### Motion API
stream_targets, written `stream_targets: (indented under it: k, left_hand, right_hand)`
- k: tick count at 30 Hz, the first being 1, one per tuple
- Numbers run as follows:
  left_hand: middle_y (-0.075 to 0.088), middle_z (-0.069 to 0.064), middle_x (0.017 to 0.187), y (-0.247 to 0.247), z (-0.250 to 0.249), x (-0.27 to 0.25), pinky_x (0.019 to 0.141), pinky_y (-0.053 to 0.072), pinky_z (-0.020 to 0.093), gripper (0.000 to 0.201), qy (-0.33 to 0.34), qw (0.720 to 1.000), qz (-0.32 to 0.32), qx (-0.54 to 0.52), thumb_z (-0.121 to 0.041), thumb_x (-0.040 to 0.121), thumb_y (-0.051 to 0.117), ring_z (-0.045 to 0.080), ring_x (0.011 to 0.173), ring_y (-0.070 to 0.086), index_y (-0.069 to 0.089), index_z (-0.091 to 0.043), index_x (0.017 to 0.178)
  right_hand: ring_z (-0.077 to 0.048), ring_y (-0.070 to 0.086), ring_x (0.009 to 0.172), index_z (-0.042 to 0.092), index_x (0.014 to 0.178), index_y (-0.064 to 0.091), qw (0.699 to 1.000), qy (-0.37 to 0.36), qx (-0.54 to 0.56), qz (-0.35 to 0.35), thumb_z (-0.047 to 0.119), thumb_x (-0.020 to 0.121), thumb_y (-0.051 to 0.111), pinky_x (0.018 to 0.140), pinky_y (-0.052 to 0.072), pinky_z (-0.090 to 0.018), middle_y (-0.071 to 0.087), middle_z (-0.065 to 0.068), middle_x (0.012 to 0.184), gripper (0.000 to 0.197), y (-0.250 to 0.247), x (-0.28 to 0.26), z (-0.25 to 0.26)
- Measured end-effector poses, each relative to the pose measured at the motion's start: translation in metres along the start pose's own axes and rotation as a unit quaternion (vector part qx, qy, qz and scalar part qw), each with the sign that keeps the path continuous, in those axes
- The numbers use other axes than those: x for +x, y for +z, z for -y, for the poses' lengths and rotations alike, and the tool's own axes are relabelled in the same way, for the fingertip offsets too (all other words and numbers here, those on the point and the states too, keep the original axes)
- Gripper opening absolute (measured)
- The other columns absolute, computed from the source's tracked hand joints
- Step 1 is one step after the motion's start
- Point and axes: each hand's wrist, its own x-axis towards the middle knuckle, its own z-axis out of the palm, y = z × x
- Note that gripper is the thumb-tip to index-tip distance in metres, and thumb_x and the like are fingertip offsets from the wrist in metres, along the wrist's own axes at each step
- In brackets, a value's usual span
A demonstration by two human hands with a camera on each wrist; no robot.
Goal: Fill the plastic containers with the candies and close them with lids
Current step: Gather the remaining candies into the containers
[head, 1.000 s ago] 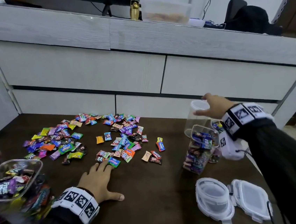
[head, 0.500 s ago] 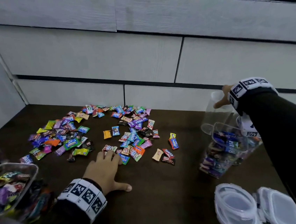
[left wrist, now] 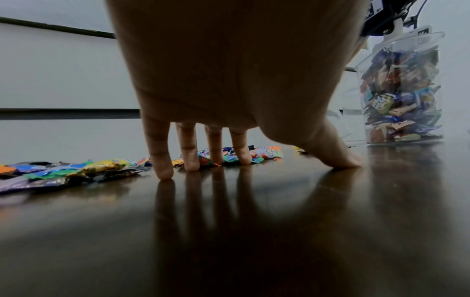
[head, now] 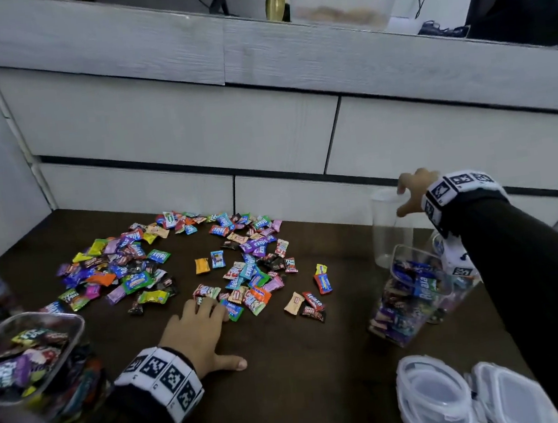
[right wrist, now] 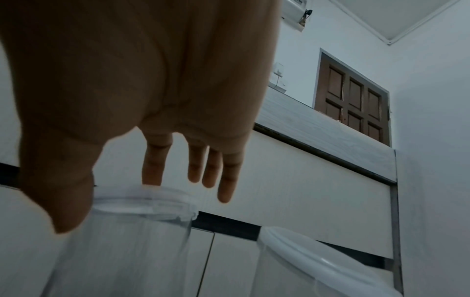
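Note:
Wrapped candies point(head: 242, 270) lie scattered across the dark table point(head: 305, 380). My left hand point(head: 208, 336) rests flat on the table with straight fingers point(left wrist: 189, 156) touching the nearest candies point(left wrist: 264, 154); it holds nothing. At the back right, my right hand point(head: 407, 198) pinches the rim of an empty clear container point(head: 390, 234): the index finger point(right wrist: 152, 164) is over the rim point(right wrist: 142, 201) and the thumb is against the near wall. In front of it stands an open container full of candies point(head: 407, 301). Two white lids point(head: 435, 398) lie at the front right.
Open candy-filled containers point(head: 28, 361) stand at the left edge. Another container with a white rim point(right wrist: 312, 255) sits just right of the empty one, partly hidden under my right arm. White drawers point(head: 193, 134) close off the table's far side.
My right hand has settled on the empty container's rim, with the thumb now against its wall. The left hand stays flat at the candy pile. The head view tilted down, then back up.

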Motion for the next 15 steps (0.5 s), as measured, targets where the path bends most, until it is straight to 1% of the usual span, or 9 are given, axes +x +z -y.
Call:
stream_targets:
  k: [2, 3, 5, 6, 7, 8, 10, 12, 15]
  left_hand:
    - [0.03, -0.005, 0.142, 0.0, 0.0, -0.001, 0.099, 0.039, 0.038, 0.087, -0.003, 1.0, -0.002, 0.0, -0.082, 0.067, 0.058, 0.021, 0.129, 0.031, 0.034, -0.032, 0.134]
    - [0.03, -0.005, 0.142, 0.001, 0.0, -0.001, 0.099, 0.038, 0.038, 0.087, -0.004, 1.0, -0.004, 0.0, -0.082, 0.067, 0.058, 0.021, 0.129, 0.031, 0.034, -0.032, 0.134]
    - [0.031, -0.005, 0.142, 0.001, 0.0, 0.0, 0.1, 0.039, 0.038, 0.087, -0.003, 1.0, -0.006, 0.001, -0.082, 0.067, 0.059, 0.021, 0.129, 0.032, 0.034, -0.032, 0.135]
    - [0.031, -0.005, 0.142, 0.002, 0.0, 0.0, 0.1, 0.039, 0.038, 0.087, -0.003, 1.0, -0.007, 0.0, -0.082, 0.067, 0.059, 0.021, 0.129, 0.032, 0.034, -0.032, 0.134]
    - [0.031, -0.005, 0.141, 0.002, 0.001, 0.0, 0.1, 0.039, 0.038, 0.087, -0.002, 1.0, -0.008, 0.002, -0.082, 0.067, 0.058, 0.021, 0.129, 0.032, 0.035, -0.032, 0.134]
    - [0.031, -0.005, 0.141, 0.002, 0.001, 0.0, 0.1, 0.039, 0.038, 0.086, -0.001, 1.0, -0.009, 0.004, -0.082, 0.068, 0.058, 0.021, 0.128, 0.032, 0.035, -0.032, 0.134]
    - [0.031, -0.005, 0.141, 0.003, 0.002, 0.001, 0.1, 0.039, 0.038, 0.087, 0.0, 1.0, -0.01, 0.008, -0.083, 0.068, 0.057, 0.021, 0.129, 0.031, 0.035, -0.032, 0.134]
    - [0.031, -0.005, 0.142, 0.004, 0.002, 0.001, 0.101, 0.038, 0.038, 0.086, -0.002, 1.0, -0.011, 0.008, -0.083, 0.068, 0.057, 0.021, 0.129, 0.031, 0.034, -0.032, 0.134]
    - [0.03, -0.005, 0.142, 0.003, 0.001, 0.0, 0.101, 0.039, 0.038, 0.086, -0.001, 1.0, -0.009, 0.007, -0.082, 0.069, 0.057, 0.021, 0.13, 0.031, 0.034, -0.031, 0.135]
  right_hand:
    - [-0.031, 0.058, 0.095, 0.008, 0.102, 0.059, 1.0, 0.008, -0.01, 0.022, 0.054, 0.07, 0.076, 0.083, 0.048, -0.035, 0.058, -0.012, 0.104, 0.058, 0.0, 0.0, 0.004]
    - [-0.027, 0.059, 0.081, 0.007, 0.088, 0.06, 0.999, 0.008, -0.012, 0.044, 0.059, 0.069, 0.075, 0.075, 0.047, -0.032, 0.06, -0.008, 0.088, 0.057, 0.0, -0.001, 0.007]
    - [-0.021, 0.05, 0.058, 0.01, 0.064, 0.052, 0.998, 0.009, -0.002, 0.067, 0.065, 0.068, 0.071, 0.064, 0.041, -0.028, 0.052, -0.002, 0.062, 0.058, 0.002, -0.001, 0.009]
    - [-0.02, 0.048, 0.057, 0.011, 0.064, 0.05, 0.998, 0.011, 0.01, 0.065, 0.065, 0.067, 0.072, 0.064, 0.04, -0.028, 0.05, -0.001, 0.061, 0.058, 0.003, -0.001, 0.008]
    - [-0.021, 0.052, 0.064, 0.01, 0.073, 0.052, 0.998, 0.015, 0.019, 0.059, 0.063, 0.066, 0.074, 0.067, 0.043, -0.029, 0.053, -0.002, 0.067, 0.057, 0.004, -0.002, 0.007]
    - [-0.024, 0.057, 0.077, 0.01, 0.089, 0.052, 0.998, 0.016, 0.029, 0.051, 0.059, 0.063, 0.078, 0.074, 0.047, -0.032, 0.055, -0.003, 0.08, 0.061, 0.006, -0.002, 0.007]
    - [-0.031, 0.059, 0.099, 0.009, 0.112, 0.042, 0.998, 0.011, 0.059, 0.026, 0.051, 0.057, 0.086, 0.084, 0.049, -0.04, 0.056, -0.009, 0.099, 0.082, 0.009, -0.003, 0.007]
    - [-0.032, 0.057, 0.103, 0.009, 0.121, 0.039, 0.997, 0.001, 0.073, 0.017, 0.049, 0.057, 0.087, 0.085, 0.048, -0.041, 0.058, -0.014, 0.11, 0.09, 0.007, -0.005, 0.007]
    - [-0.03, 0.054, 0.105, 0.009, 0.128, 0.042, 0.997, -0.004, 0.082, 0.003, 0.05, 0.063, 0.083, 0.084, 0.044, -0.036, 0.057, -0.014, 0.12, 0.087, -0.003, -0.01, 0.003]
